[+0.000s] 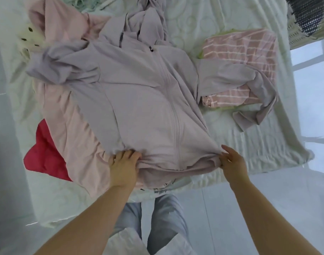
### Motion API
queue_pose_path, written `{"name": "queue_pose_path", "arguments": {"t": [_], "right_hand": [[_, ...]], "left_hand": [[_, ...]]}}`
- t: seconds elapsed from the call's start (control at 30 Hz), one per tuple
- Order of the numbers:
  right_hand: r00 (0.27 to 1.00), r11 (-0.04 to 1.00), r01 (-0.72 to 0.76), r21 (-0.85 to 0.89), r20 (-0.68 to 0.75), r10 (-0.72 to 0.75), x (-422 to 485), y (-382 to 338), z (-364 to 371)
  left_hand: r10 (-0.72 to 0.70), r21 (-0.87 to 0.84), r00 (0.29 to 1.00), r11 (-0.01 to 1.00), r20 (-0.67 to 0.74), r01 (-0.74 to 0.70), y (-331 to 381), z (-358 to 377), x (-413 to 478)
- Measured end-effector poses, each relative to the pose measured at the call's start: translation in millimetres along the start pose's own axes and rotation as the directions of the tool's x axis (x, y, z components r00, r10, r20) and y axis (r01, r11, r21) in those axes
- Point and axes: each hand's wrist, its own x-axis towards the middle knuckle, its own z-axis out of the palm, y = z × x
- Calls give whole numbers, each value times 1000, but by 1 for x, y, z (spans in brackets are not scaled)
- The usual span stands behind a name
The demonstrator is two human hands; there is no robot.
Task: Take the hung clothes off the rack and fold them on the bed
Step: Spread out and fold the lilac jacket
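Note:
A pale lilac zip-up hooded jacket [139, 92] lies spread front-up on the bed [240, 140], hood at the far end, sleeves flung out to both sides. My left hand [125, 162] grips the jacket's hem at its left corner, fingers curled into the fabric. At the hem's right corner my right hand [231, 161] pinches the cloth. Under the jacket lies a light pink garment [74, 137], and a red garment [45, 155] sticks out at the left.
A folded pink striped piece [245, 50] sits at the right of the bed, partly under the jacket's right sleeve. A cream dotted cloth [31, 37] lies far left. The bed's near edge is at my legs; pale floor [267, 190] runs to the right.

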Motion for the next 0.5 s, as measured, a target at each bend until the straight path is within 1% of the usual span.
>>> {"name": "queue_pose_path", "arguments": {"t": [0.03,0.07,0.1,0.13,0.17,0.2,0.23,0.27,0.3,0.37,0.4,0.43,0.47,0.5], "right_hand": [[999,994,31,-106,-9,-32,1,6,2],[994,967,107,-231,-12,-113,-1,9,6],[976,921,211,-326,14,-219,-5,8,13],[946,869,320,-378,78,-315,-9,7,20],[921,826,390,-406,164,-355,-11,4,29],[910,795,413,-444,247,-334,-12,2,37],[907,762,410,-500,314,-281,-12,1,43],[908,731,399,-554,348,-232,-11,0,48],[918,716,375,-588,346,-196,-9,0,51],[948,698,312,-645,258,-186,-3,3,49],[959,684,282,-672,207,-192,-3,5,47],[966,693,257,-674,180,-184,-2,7,43],[970,733,241,-636,177,-166,-3,8,39],[971,789,231,-569,189,-148,-5,7,35]], "left_hand": [[21,-46,999,999,-33,-23,-4,-1,0],[43,-110,998,993,-55,-49,-9,-2,-1],[47,-187,997,981,-68,-59,-14,-4,-2],[54,-256,997,964,-52,-66,-18,-6,-5],[59,-313,997,947,-39,-68,-22,-10,-8],[58,-349,997,934,-54,-73,-25,-16,-10],[45,-370,997,927,-69,-67,-28,-22,-14],[10,-391,996,919,-84,-42,-29,-29,-18],[-33,-411,995,912,-95,-9,-31,-35,-22],[-152,-459,981,885,-124,79,-34,-48,-31],[-248,-502,961,851,-122,156,-35,-55,-36],[-354,-552,929,798,-107,240,-37,-61,-39],[-447,-596,890,739,-86,314,-40,-67,-42],[-501,-617,861,705,-84,350,-43,-72,-44]]}}
